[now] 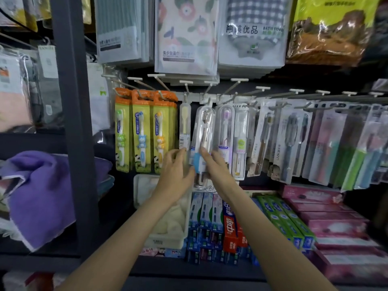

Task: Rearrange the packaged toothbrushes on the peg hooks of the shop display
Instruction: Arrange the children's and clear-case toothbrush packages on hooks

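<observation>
While both hands work low on the clear packs at centre, mid-rearrangement by the look of it: one pack being handled where it hangs. Left hand (176,166) at about 7 o'clock of the clear pack (202,143), fingers curled round the foot of the yellow-brush pack (184,127) hanging just left of it. Right hand (212,164) at about 5 o'clock, fingers wrapped over the clear pack's lower end, beside its blue label. Pack top up near a peg hook (206,91) at 12 o'clock; whether threaded on or off, cannot tell. Purple-brush pack (225,131) just beside, at 3 o'clock. Orange-topped kids' packs (142,131) at 9 o'clock, three abreast, on their own hooks. Further packs running out toward 3 o'clock, tilted.

Next move, judged: lift the pack up and outward so its hang hole clears the hook tip, then thread onto the chosen peg; needs the neighbouring packs held aside, the left hand's likely job.

White bin (165,238) at 6 o'clock of the hands, holding pale folded cloths. Toothpaste boxes (212,223) in rows just right of it on the shelf, blue, red, green; pink boxes (327,217) farther toward 4 o'clock.
</observation>
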Tool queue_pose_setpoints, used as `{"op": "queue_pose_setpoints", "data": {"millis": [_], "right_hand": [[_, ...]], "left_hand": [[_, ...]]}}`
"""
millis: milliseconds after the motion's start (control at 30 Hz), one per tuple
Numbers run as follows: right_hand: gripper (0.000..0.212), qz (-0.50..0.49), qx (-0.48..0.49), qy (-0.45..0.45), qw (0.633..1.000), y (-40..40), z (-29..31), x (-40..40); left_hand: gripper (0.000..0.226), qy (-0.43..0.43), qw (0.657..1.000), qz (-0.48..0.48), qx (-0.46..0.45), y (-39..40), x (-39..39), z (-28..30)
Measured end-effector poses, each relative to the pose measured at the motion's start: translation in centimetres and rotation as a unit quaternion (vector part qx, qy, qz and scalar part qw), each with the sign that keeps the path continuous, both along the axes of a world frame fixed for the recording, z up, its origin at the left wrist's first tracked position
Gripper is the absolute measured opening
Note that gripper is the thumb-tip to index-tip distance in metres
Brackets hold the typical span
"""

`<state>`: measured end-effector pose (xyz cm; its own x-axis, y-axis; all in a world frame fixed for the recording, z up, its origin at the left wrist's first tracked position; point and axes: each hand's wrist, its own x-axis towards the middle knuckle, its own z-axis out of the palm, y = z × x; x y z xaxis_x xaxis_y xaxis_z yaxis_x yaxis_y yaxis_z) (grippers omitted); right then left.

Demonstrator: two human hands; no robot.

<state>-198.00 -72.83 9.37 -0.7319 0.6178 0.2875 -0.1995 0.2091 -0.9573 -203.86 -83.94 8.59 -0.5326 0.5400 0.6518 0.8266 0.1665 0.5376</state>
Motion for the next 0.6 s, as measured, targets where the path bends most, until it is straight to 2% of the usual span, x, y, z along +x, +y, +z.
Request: {"op": "queue_pose_setpoints", "data": {"millis": [100,167,233,333,433,533,600], "right_hand": [[0.051,0.026,-0.029,0.022,0.999,-0.3,-0.6,0.4],[0.036,0.043,-0.054,0.024,0.997,0.1,-1.2,0.7],[0.039,0.063,-0.076,0.035,0.995,0.3,-1.5,0.9],[0.062,0.070,-0.066,0.031,0.995,-0.4,-1.3,1.2],[0.080,0.088,-0.076,0.027,0.993,-1.0,-1.4,1.5],[0.058,0.097,-0.079,0.030,0.992,-0.9,-1.6,2.0],[0.045,0.104,-0.067,0.033,0.992,-0.9,-1.5,2.5]], "left_hand": [[0.046,0.010,1.000,0.008,-0.003,-0.3,0.4,0.1],[0.046,0.017,0.999,0.001,-0.028,-0.6,1.1,-0.1],[0.051,0.011,0.999,-0.007,-0.052,-0.8,1.8,-0.2],[0.059,0.001,0.998,-0.012,-0.055,-0.7,2.5,0.1],[0.056,-0.036,0.999,-0.029,-0.024,-0.4,2.8,0.6],[0.057,-0.085,0.995,-0.057,0.010,-0.4,3.0,1.0],[0.067,-0.083,0.994,-0.068,-0.006,-0.3,2.9,1.1]]}}
